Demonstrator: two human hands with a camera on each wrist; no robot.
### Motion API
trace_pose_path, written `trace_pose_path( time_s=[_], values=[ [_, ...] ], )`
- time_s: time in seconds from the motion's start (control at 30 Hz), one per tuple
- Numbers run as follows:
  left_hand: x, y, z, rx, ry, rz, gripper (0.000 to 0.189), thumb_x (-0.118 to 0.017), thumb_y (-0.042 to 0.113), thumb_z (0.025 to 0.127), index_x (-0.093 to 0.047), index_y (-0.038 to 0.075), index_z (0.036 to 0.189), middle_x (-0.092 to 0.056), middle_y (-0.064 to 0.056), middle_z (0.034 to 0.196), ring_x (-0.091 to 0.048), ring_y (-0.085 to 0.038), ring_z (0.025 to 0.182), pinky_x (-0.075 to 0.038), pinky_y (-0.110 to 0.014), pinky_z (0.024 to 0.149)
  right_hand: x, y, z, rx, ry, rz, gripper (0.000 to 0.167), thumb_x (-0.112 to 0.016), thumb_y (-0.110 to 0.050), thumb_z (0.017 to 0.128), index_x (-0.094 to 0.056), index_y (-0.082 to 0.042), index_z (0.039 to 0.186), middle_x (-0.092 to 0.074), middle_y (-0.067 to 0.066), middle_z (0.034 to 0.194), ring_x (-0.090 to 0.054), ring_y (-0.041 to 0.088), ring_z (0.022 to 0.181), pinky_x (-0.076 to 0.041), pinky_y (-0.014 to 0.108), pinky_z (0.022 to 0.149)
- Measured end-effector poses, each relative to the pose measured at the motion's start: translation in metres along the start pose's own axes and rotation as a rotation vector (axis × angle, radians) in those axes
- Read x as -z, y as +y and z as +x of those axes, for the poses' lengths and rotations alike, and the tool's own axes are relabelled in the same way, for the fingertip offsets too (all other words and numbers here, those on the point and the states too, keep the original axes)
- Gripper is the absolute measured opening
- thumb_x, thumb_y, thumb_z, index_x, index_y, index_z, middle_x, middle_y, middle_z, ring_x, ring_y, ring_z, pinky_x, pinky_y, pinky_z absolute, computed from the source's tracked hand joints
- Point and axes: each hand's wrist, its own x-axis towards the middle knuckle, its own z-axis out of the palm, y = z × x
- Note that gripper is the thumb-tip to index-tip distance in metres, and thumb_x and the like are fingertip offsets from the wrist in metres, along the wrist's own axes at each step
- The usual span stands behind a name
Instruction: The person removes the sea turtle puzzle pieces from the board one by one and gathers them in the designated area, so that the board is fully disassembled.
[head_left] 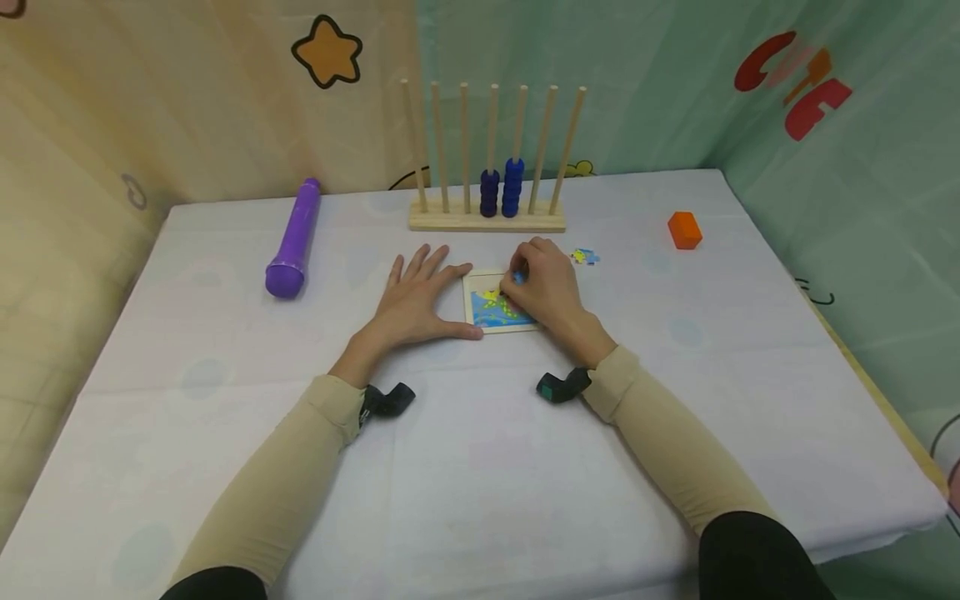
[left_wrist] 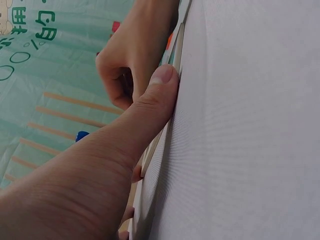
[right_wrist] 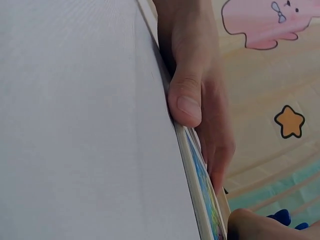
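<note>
A small jigsaw puzzle (head_left: 487,315) in a pale wooden frame lies at the middle of the table, its picture blue with yellow and green shapes. My left hand (head_left: 416,300) is spread at its left side, thumb at the near left corner and index finger at the far one. In the left wrist view the left thumb (left_wrist: 162,82) is stretched along the frame's edge. Over the frame's right part, my right hand (head_left: 547,283) pinches a blue puzzle piece (head_left: 519,276), mostly hidden by the fingers. Loose yellow and blue puzzle pieces (head_left: 585,257) lie just beyond the right hand.
Behind the puzzle stands a wooden peg rack (head_left: 487,223) with upright rods and dark blue beads (head_left: 512,190) on two of them. A purple toy microphone (head_left: 294,242) lies at the left, an orange block (head_left: 685,230) at the right. Printed curtains hang behind the white-covered table (head_left: 480,467).
</note>
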Motion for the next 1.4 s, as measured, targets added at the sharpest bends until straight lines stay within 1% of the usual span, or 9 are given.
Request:
trace_pose_path(
  time_s=[0.3,0.53,0.63,0.77,0.93,1.03,1.17,1.27,1.4],
  values=[
    [-0.002,0.000,0.001,0.003,-0.001,0.003,0.110,-0.078,0.080,0.074,-0.037,0.034,0.164,-0.011,-0.008,0.179,0.004,-0.033,0.166,0.009,-0.061,0.130,0.001,0.003,0.001,-0.052,-0.039,0.086,0.019,-0.076,-0.018,0.085,-0.068,-0.003,0.092,-0.063,0.013,0.091,-0.056,0.027,0.082,-0.049,0.041,0.074],
    [-0.001,0.000,0.001,0.007,-0.001,-0.004,0.110,-0.078,0.080,0.073,-0.037,0.035,0.164,-0.010,-0.007,0.179,0.005,-0.031,0.166,0.009,-0.059,0.131,0.003,0.000,0.000,-0.074,-0.019,0.014,0.011,-0.074,-0.012,0.084,-0.073,-0.002,0.090,-0.066,0.012,0.087,-0.059,0.027,0.079,-0.051,0.043,0.073],
    [-0.001,0.000,0.001,0.007,-0.001,-0.003,0.110,-0.079,0.080,0.073,-0.037,0.034,0.164,-0.010,-0.007,0.179,0.005,-0.032,0.166,0.009,-0.060,0.130,0.004,-0.001,-0.001,-0.070,-0.007,0.006,0.013,-0.075,-0.016,0.086,-0.074,-0.003,0.089,-0.066,0.011,0.087,-0.061,0.027,0.080,-0.052,0.042,0.073],
    [-0.002,-0.002,0.001,0.005,0.002,-0.001,0.110,-0.078,0.080,0.074,-0.037,0.033,0.164,-0.010,-0.008,0.179,0.005,-0.032,0.166,0.010,-0.061,0.130,0.006,-0.003,0.001,-0.088,-0.046,0.032,0.022,-0.077,-0.024,0.086,-0.073,-0.003,0.091,-0.066,0.012,0.088,-0.060,0.027,0.081,-0.051,0.041,0.074],
    [-0.001,-0.001,0.001,0.001,0.004,0.000,0.110,-0.078,0.081,0.073,-0.037,0.034,0.164,-0.010,-0.007,0.179,0.005,-0.032,0.166,0.009,-0.060,0.130,0.010,-0.008,0.004,-0.137,-0.086,0.029,0.020,-0.077,-0.018,0.082,-0.073,-0.002,0.093,-0.065,0.012,0.090,-0.058,0.028,0.082,-0.049,0.042,0.076],
    [0.000,-0.001,0.001,0.001,0.001,-0.001,0.110,-0.078,0.080,0.074,-0.037,0.034,0.164,-0.010,-0.007,0.179,0.004,-0.033,0.166,0.009,-0.061,0.130,0.008,-0.012,0.004,-0.116,-0.083,-0.033,0.019,-0.075,-0.018,0.083,-0.073,-0.002,0.091,-0.065,0.012,0.088,-0.059,0.028,0.081,-0.051,0.043,0.074],
    [0.000,0.000,0.000,0.000,0.003,-0.005,0.109,-0.078,0.080,0.074,-0.037,0.034,0.164,-0.011,-0.007,0.179,0.003,-0.033,0.166,0.009,-0.061,0.130,0.006,-0.014,0.003,-0.045,-0.025,-0.111,0.013,-0.071,-0.016,0.085,-0.074,-0.003,0.084,-0.066,0.011,0.080,-0.061,0.028,0.073,-0.053,0.042,0.067],
    [0.001,0.000,0.000,0.000,0.006,-0.005,0.109,-0.079,0.079,0.074,-0.038,0.034,0.164,-0.011,-0.008,0.179,0.003,-0.033,0.166,0.009,-0.060,0.130,0.005,-0.011,0.003,0.000,0.009,-0.124,0.012,-0.071,-0.015,0.085,-0.074,-0.004,0.079,-0.065,0.009,0.075,-0.061,0.027,0.069,-0.052,0.041,0.063],
    [0.001,0.001,0.000,0.001,0.003,-0.003,0.108,-0.079,0.078,0.075,-0.038,0.034,0.164,-0.011,-0.008,0.179,0.002,-0.034,0.166,0.008,-0.061,0.131,0.005,-0.003,0.003,0.028,-0.013,-0.090,0.012,-0.071,-0.016,0.085,-0.070,-0.005,0.081,-0.062,0.009,0.078,-0.058,0.026,0.074,-0.051,0.041,0.067]
  ],
)
